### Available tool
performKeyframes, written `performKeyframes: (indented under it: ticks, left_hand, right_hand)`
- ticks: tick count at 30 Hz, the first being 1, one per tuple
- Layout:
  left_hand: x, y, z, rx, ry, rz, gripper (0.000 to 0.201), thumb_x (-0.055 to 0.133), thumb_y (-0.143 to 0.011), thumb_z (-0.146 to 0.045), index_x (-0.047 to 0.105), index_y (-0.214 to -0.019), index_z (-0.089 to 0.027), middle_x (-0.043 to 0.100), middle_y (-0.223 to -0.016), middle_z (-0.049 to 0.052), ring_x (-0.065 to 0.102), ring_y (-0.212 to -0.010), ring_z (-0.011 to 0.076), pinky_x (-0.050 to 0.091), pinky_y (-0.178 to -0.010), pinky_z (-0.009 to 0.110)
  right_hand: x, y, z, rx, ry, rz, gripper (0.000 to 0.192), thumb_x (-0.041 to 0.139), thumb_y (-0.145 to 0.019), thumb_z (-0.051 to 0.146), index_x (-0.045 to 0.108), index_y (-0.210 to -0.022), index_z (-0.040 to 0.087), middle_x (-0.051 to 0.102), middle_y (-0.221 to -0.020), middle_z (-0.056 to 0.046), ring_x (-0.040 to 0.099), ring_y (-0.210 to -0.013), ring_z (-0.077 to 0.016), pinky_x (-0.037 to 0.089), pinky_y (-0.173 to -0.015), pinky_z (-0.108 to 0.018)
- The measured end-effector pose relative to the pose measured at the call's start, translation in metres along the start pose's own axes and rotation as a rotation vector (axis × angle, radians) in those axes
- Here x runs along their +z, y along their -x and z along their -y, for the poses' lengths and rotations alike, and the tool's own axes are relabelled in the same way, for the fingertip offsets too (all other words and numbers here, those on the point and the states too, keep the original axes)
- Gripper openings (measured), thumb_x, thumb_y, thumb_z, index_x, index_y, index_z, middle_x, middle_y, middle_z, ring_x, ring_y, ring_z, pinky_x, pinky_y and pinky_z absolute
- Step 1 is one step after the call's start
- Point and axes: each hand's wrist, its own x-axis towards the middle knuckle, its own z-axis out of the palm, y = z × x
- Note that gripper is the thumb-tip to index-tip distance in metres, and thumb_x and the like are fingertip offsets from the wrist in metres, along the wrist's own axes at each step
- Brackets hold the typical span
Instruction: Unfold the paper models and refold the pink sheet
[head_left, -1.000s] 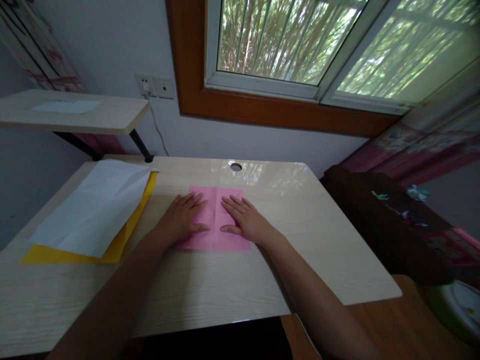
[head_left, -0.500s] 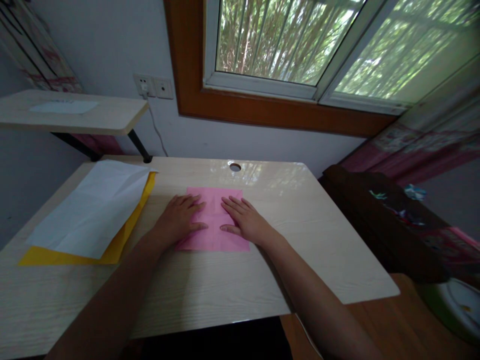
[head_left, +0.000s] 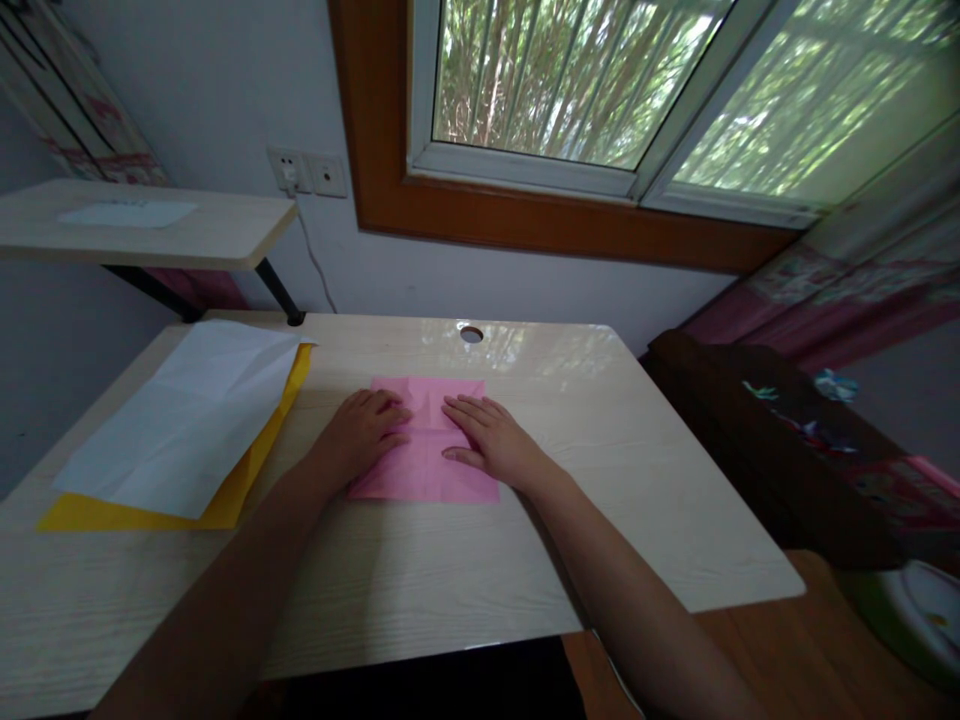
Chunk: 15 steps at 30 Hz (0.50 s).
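Observation:
A pink square sheet of paper [head_left: 429,465] with crease lines lies on the desk between my hands. My left hand [head_left: 364,430] rests on its left side, fingers slightly bent and thumb apart from them. Over the right side, my right hand [head_left: 491,435] lies flat with the fingers stretched out and the thumb spread. Neither hand grips the paper. Parts of both side edges are hidden under the hands.
To the left, a white sheet [head_left: 187,420] lies over a yellow sheet [head_left: 225,505] on the desk [head_left: 600,540]. A raised shelf [head_left: 247,230] stands behind them. A round hole [head_left: 472,335] is near the back edge. Dark furniture [head_left: 750,430] stands at right.
The fingers of my left hand have bent more and the thumb has moved up a little. The paper looks slightly rumpled near its top left. My right hand has barely moved.

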Motion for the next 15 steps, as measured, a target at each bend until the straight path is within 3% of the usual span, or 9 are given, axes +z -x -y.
performKeyframes:
  ticks: [6,15]
  left_hand:
    - [-0.004,-0.003,-0.002,0.01,0.051,0.002,0.008,0.064,-0.093,-0.026,0.069,-0.096,-0.02,0.067,-0.105,0.007,0.059,-0.099,0.0233,0.046,-0.093,0.04]
    - [-0.007,-0.004,0.0,0.039,0.032,-0.011,0.008,0.063,-0.092,-0.021,0.069,-0.088,-0.02,0.069,-0.095,0.006,0.06,-0.094,0.0238,0.045,-0.091,0.041]
  right_hand:
    - [-0.001,0.0,-0.005,-0.014,-0.065,-0.053,0.057,0.061,-0.096,0.052,0.052,-0.144,0.023,0.054,-0.149,-0.013,0.05,-0.138,-0.0292,0.041,-0.115,-0.053]
    - [-0.007,0.002,-0.014,-0.04,-0.216,-0.133,0.025,0.062,-0.098,0.035,0.064,-0.12,0.023,0.068,-0.126,-0.011,0.062,-0.121,-0.025,0.051,-0.103,-0.046]
